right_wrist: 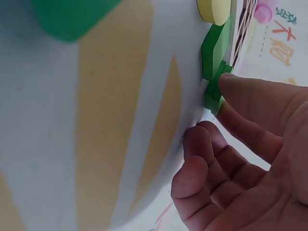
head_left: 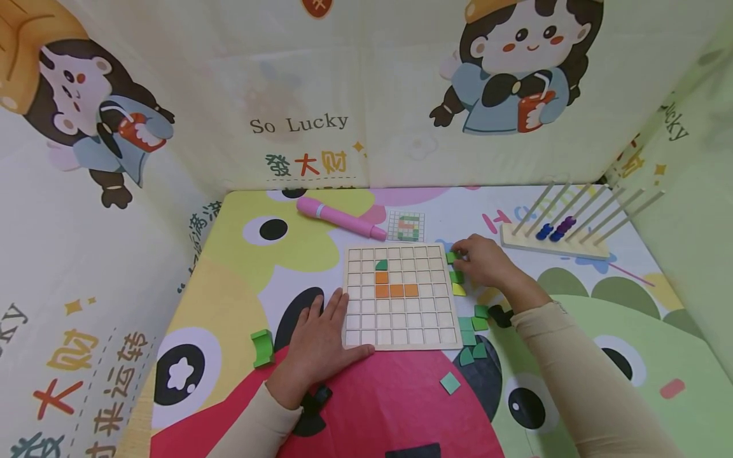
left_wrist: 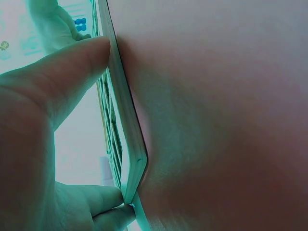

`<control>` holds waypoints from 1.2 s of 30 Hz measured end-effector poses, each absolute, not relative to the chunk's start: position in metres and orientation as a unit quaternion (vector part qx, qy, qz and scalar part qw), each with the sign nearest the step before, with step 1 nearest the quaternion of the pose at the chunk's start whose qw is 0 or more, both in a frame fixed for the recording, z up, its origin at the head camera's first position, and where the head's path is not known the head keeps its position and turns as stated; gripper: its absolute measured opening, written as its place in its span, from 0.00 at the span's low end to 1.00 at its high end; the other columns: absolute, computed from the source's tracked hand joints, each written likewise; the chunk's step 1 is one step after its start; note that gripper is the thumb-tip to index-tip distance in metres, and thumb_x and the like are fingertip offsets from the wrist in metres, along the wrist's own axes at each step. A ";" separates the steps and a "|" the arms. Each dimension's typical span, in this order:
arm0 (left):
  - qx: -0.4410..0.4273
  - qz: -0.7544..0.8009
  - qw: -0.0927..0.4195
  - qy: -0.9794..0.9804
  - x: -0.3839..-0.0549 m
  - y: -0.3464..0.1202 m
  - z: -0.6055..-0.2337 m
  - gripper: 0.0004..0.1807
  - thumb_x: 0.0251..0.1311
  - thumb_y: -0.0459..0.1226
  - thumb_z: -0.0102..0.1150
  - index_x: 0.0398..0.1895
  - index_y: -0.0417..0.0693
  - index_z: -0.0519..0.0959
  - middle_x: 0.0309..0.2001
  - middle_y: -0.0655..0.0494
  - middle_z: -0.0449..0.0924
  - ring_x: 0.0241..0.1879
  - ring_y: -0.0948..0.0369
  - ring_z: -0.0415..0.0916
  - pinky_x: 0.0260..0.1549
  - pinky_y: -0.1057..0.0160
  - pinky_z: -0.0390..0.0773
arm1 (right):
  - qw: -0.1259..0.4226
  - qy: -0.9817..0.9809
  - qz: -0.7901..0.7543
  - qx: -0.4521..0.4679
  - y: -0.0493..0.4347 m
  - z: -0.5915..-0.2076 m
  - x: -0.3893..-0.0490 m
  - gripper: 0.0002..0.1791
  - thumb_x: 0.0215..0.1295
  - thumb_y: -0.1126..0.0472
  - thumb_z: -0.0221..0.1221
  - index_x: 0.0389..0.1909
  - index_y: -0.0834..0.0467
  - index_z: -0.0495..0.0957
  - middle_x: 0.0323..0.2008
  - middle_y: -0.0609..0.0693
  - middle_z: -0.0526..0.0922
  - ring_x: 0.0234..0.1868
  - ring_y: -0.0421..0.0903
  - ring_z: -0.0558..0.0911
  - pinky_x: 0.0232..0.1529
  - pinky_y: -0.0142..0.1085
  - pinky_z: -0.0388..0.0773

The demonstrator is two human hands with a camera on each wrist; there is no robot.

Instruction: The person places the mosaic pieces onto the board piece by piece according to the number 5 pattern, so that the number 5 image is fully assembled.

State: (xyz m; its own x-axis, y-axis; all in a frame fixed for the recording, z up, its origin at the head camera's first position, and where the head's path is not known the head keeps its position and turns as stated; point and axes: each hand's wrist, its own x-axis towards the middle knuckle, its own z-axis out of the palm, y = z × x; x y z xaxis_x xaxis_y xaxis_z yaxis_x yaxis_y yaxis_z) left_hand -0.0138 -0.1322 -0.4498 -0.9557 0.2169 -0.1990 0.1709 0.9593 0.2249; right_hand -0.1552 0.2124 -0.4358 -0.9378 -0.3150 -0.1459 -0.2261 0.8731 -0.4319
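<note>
The board (head_left: 402,321) lies flat on the tabletop (head_left: 383,394): square, pale wood, ruled into small cells by thin dark lines. Four orange tiles (head_left: 396,291) make an L on it, three in a row and one above the left end; a dark green tile (head_left: 381,265) with one rounded corner sits above that one.

The left hand (head_left: 316,340) grips nothing; its fingers are spread against the board's left edge, thumb at the near edge. The right hand (head_left: 483,262) pinches a green tile (right_wrist: 214,96) between thumb and forefinger at the board's right edge. That tile is thick, flat-sided and plain bright green. Another green tile (head_left: 456,277) and a yellow tile (head_left: 459,289) lie just nearer along that edge.
</note>
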 end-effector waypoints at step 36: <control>0.098 0.100 0.107 0.984 -0.012 -0.132 -0.453 0.63 0.51 0.75 0.60 0.83 0.49 0.55 0.83 0.51 0.53 0.79 0.37 0.52 0.74 0.35 0.57 | 0.079 0.929 -0.314 -0.181 0.181 -0.427 -0.157 0.09 0.75 0.59 0.61 0.47 0.59 0.86 0.40 0.53 0.88 0.38 0.48 0.80 0.44 0.43 0.78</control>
